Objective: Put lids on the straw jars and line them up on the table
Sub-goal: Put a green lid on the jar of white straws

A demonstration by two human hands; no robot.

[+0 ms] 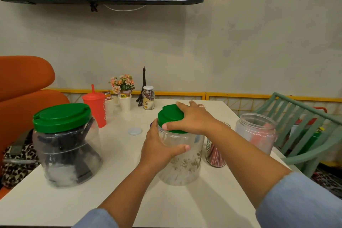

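Observation:
A clear plastic jar of white straws [183, 166] stands mid-table. My left hand [159, 146] wraps its upper body. My right hand [192, 118] lies flat on its green lid [169, 114], fingers around the rim. At the left stands a bigger clear jar of black straws [66, 155] wearing a green lid [61, 116]. To the right, an open clear jar with pink straws [256, 131] has no lid. A small glass of red-striped straws [215, 155] sits just behind my right forearm. A small clear round lid [135, 131] lies flat on the table.
The white table [185, 205] also holds a red tumbler with straw [96, 109], paper cups [125, 102], flowers, a small tower model and a small glass jar [148, 98] at the back. Orange seat at left, green chair [305, 135] at right.

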